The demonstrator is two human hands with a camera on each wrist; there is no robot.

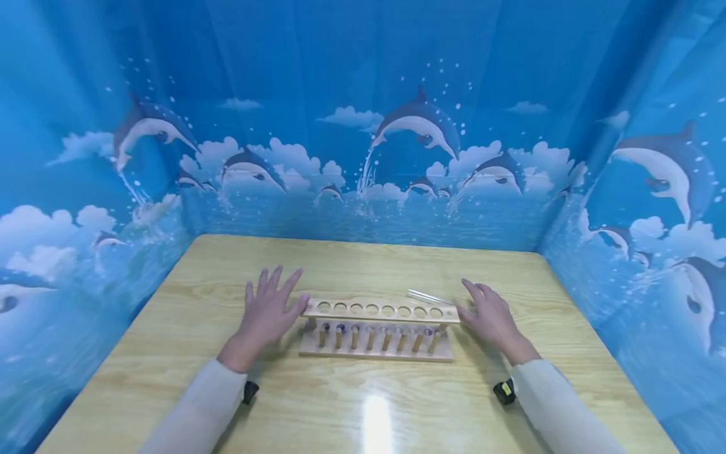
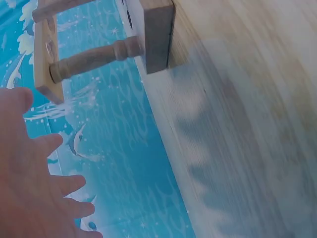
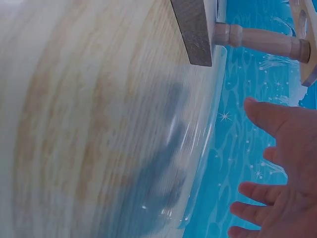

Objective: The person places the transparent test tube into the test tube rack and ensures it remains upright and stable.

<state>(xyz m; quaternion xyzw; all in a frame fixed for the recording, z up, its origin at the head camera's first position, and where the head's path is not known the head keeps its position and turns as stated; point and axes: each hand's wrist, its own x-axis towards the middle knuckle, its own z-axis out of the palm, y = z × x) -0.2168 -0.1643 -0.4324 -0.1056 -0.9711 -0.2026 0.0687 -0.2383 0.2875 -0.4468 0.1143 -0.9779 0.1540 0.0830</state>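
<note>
A wooden test tube rack [image 1: 380, 318] stands on the table, with a row of round holes in its top board and several upright pegs [image 1: 370, 341] along its base. My left hand [image 1: 266, 318] is at the rack's left end, fingers spread and thumb tip right at the top board's corner. At the opposite end, my right hand [image 1: 491, 320] has its fingers extended, its thumb close to the board's edge. Neither hand curls round the rack. Behind the rack's right part lie thin clear glass tubes [image 1: 429, 297], reaching toward the right hand.
The pale wood-grain table [image 1: 272, 403] extends around the rack on all sides. A blue curtain [image 1: 317, 214] printed with dolphins hangs behind the table's back edge and along both sides. Light glares off the table near the front.
</note>
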